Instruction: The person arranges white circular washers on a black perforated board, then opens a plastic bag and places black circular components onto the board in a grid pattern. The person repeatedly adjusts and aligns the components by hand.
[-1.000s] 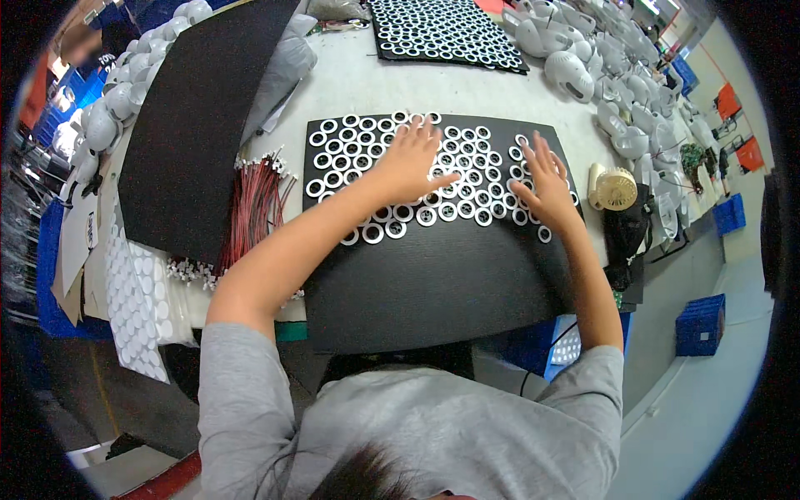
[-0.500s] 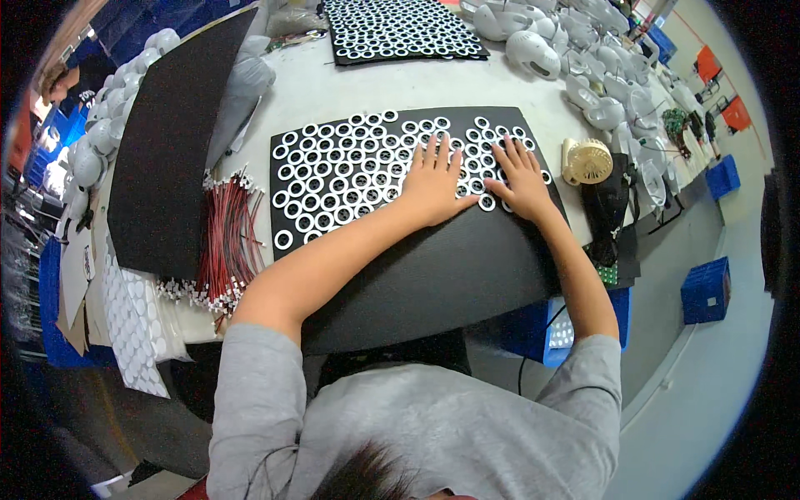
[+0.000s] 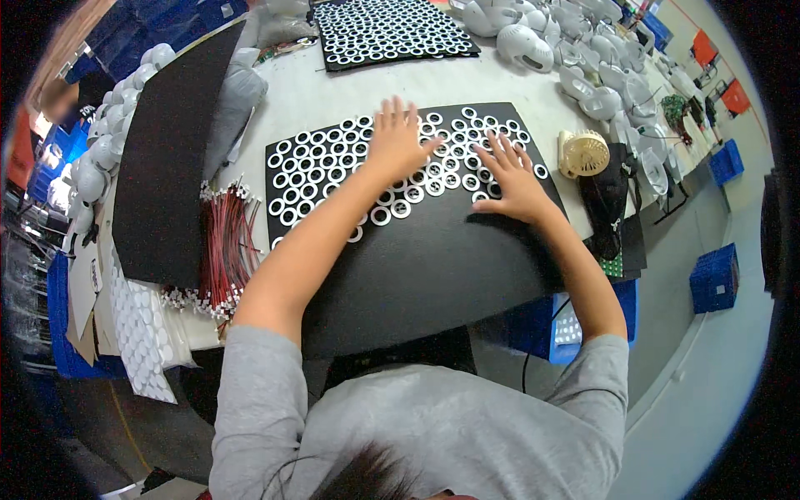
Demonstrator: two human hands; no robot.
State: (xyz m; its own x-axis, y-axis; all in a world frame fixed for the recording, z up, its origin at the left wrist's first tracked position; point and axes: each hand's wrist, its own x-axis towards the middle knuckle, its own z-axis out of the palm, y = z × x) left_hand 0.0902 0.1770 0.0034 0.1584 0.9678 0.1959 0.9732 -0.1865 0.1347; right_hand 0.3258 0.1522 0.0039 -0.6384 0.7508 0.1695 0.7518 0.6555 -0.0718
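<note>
A black foam sheet (image 3: 400, 279) lies in front of me, its far half covered with many white rings (image 3: 313, 152) with dark centres. My left hand (image 3: 395, 148) is over the rings near the sheet's far edge. Its fingers are spread, slightly blurred, and it holds nothing. Palm down and fingers apart, my right hand (image 3: 514, 185) rests on or just above the rings at the right side. Both hands and my left forearm hide some rings.
A second black sheet full of rings (image 3: 392, 33) lies at the back. To the left are a tall black panel (image 3: 167, 158) and red-black wires (image 3: 227, 242). A cream handheld fan (image 3: 583, 155), a black pouch (image 3: 606, 196) and white plastic housings (image 3: 525, 46) stand right.
My left hand has moved left and away from me across the rings. The right hand has shifted slightly, with its fingers more apart. Rings between the hands lie in somewhat different places.
</note>
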